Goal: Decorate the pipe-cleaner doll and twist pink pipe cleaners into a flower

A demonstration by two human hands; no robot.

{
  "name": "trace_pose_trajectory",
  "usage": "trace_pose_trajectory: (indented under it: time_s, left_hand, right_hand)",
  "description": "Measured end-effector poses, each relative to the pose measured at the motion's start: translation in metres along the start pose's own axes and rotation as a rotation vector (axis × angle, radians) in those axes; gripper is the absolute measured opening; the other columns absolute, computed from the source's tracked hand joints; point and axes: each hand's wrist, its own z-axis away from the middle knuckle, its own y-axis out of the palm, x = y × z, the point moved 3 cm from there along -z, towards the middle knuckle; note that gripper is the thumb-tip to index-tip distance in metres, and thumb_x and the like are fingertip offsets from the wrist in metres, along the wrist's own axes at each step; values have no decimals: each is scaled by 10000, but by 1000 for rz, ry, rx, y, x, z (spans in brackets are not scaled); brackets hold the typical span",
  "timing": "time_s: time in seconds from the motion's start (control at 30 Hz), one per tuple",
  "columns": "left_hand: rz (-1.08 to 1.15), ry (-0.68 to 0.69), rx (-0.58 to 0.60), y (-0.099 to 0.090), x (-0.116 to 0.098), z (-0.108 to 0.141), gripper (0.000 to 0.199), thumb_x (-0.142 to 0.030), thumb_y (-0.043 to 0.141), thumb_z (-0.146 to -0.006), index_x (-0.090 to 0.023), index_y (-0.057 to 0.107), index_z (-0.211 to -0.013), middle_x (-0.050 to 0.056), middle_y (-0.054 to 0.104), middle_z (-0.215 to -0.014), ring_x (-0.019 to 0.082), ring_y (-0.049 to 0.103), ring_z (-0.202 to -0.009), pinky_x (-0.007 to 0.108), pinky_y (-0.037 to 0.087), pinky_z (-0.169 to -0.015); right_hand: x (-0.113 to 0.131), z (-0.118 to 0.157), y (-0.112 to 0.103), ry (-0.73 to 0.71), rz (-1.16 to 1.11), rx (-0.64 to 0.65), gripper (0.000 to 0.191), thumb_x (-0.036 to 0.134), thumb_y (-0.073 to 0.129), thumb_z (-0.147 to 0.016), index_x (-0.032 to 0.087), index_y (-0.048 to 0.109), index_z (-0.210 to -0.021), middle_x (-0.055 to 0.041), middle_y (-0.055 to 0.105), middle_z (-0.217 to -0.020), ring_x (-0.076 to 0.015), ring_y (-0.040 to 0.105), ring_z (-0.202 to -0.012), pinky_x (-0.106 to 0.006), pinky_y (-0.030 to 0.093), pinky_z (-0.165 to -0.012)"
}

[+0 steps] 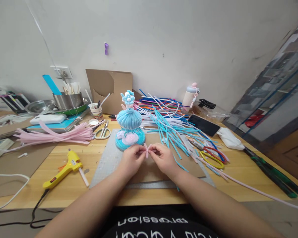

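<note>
A small pink pipe-cleaner piece (147, 150) with several short loops is pinched between my two hands, above a brown cardboard sheet. My left hand (132, 159) holds its left side with thumb and fingertips. On its right side my right hand (164, 158) pinches it the same way. Just behind my left hand stands a blue fuzzy figure (129, 119) with a pleated body, a flower-like top and a round blue base with a pink patch.
A yellow glue gun (64, 169) lies at the left, near white-handled scissors (103, 131) and a pink pipe-cleaner bundle (57, 134). Blue and white pipe cleaners (164, 124) spread behind my right hand. Further right are a black phone (204, 125) and yellow-handled pliers (212, 160).
</note>
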Motion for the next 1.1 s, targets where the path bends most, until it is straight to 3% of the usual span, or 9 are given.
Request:
trace_pose_trajectory:
  time_s: [0.27, 0.47, 0.57, 0.73, 0.83, 0.9, 1.0, 1.1]
  left_hand:
    - [85, 91, 31, -6, -8, 0, 72, -158, 581, -776, -169, 624, -719, 4, 626, -693, 117, 562, -650, 227, 423, -628]
    - [160, 86, 29, -6, -7, 0, 68, -181, 583, -778, -162, 633, -734, 16, 631, -714, 125, 569, -671, 236, 431, -643]
    - [273, -39, 11, -2, -2, -2, 90, -237, 604, -770, -155, 629, -743, 23, 630, -726, 135, 569, -691, 252, 438, -672]
    - [827, -406, 135, 13, 7, -3, 236, -349, 644, -752, -131, 622, -838, 24, 610, -723, 116, 553, -644, 239, 432, -608]
    - [973, -467, 218, 17, 9, -2, 230, -327, 713, -700, -119, 626, -745, 13, 590, -667, 93, 528, -605, 210, 395, -567]
    - [1015, -510, 192, 15, 11, -2, 219, -304, 741, -671, -123, 620, -699, 12, 599, -650, 88, 526, -596, 203, 384, -556]
    - [1052, -595, 120, 10, 13, -3, 222, -291, 761, -643, -131, 607, -647, 15, 620, -641, 87, 533, -597, 197, 383, -552]
    - [1088, -632, 88, 6, 12, -4, 212, -263, 769, -623, -129, 605, -615, 17, 630, -634, 83, 535, -608, 193, 395, -570]
  right_hand:
    - [5, -1, -6, -60, -45, 88, 79, 142, 546, -818, 195, 591, -780, -2, 569, -743, -130, 535, -690, -241, 409, -618]
    - [5, -2, -6, -85, -95, 73, 60, 184, 547, -834, 196, 581, -786, -2, 566, -746, -131, 534, -689, -248, 419, -628]
    - [3, -3, -4, -72, -106, 37, 63, 216, 538, -855, 199, 581, -812, -6, 575, -765, -134, 541, -703, -253, 427, -640]
    - [3, -3, -5, -80, -8, 8, 86, 207, 530, -864, 198, 586, -799, -16, 570, -768, -144, 529, -717, -270, 428, -655]
    - [5, -3, -4, -109, 47, 39, 51, 187, 536, -850, 199, 583, -833, -26, 568, -791, -150, 519, -716, -276, 427, -640]
    - [9, -4, -8, -114, 85, 6, 95, 176, 533, -840, 199, 571, -924, -36, 568, -847, -152, 518, -727, -284, 436, -648]
    - [26, -8, -31, -140, 171, -160, 163, 168, 523, -835, 200, 554, -992, -43, 560, -905, -158, 532, -772, -306, 449, -713]
    - [48, -8, -77, -136, 309, -377, 105, 196, 518, -846, 211, 567, -938, -37, 573, -892, -172, 553, -823, -310, 451, -747]
